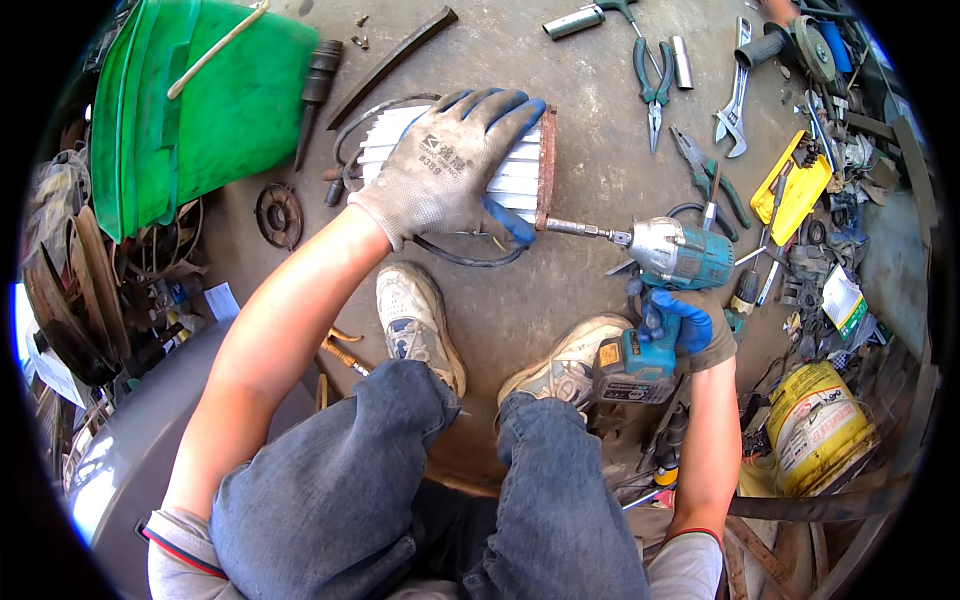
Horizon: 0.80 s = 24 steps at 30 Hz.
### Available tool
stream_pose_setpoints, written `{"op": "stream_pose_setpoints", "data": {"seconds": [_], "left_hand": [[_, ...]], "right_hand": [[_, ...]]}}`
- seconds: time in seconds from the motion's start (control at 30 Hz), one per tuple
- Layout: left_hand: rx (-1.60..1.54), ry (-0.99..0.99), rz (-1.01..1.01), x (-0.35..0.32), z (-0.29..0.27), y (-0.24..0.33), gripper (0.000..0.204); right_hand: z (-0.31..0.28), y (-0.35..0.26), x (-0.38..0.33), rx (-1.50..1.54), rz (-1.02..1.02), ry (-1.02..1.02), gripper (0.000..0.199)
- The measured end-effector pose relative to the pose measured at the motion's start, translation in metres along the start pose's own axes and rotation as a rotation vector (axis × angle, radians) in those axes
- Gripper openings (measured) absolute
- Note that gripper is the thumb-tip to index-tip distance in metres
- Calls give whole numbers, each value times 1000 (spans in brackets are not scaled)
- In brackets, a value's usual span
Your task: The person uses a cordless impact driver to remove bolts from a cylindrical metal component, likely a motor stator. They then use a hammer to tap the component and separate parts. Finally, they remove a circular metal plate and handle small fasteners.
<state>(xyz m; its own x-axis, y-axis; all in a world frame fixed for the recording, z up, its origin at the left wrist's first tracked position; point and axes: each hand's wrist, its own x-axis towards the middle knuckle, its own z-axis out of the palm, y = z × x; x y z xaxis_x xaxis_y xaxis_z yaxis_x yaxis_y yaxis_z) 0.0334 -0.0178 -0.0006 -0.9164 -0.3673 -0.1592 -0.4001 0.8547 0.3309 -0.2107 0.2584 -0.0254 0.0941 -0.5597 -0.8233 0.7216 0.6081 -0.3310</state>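
My left hand, in a grey glove with blue-coated fingers, lies over a white finned metal housing on the ground. Its fingers reach across the top and the thumb grips the near side. A rusty end plate closes the housing's right end, and a black cable loops round it. My right hand, gloved too, is wrapped round the handle of a teal cordless impact driver. The driver's long socket bit points left and meets the end plate near its lower corner.
Pliers, an adjustable wrench and an angle grinder lie at the far right. Nearby are a yellow tray and a yellow bucket. A green plastic bin stands left, beside a rusty ring. My shoes flank the near side.
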Motion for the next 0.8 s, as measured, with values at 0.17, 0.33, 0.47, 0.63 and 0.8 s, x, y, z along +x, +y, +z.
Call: {"op": "stream_pose_setpoints", "data": {"seconds": [0.17,0.33,0.47,0.63,0.8], "left_hand": [[-9,-6,10,3,-1,0,128],[29,-8,-2,1,-1,2,128],[-3,-7,10,2,0,1,129],[1,-14,2,1,0,1,130],[5,-24,-3,1,-1,2,130]], "right_hand": [[-3,6,-1,14,-4,-61,44],[3,-2,4,-78,-48,-41,38],[1,-6,3,-81,-40,-58,34],[19,-13,-4,-44,4,46,33],[16,-9,-7,-48,-11,54,32]]}}
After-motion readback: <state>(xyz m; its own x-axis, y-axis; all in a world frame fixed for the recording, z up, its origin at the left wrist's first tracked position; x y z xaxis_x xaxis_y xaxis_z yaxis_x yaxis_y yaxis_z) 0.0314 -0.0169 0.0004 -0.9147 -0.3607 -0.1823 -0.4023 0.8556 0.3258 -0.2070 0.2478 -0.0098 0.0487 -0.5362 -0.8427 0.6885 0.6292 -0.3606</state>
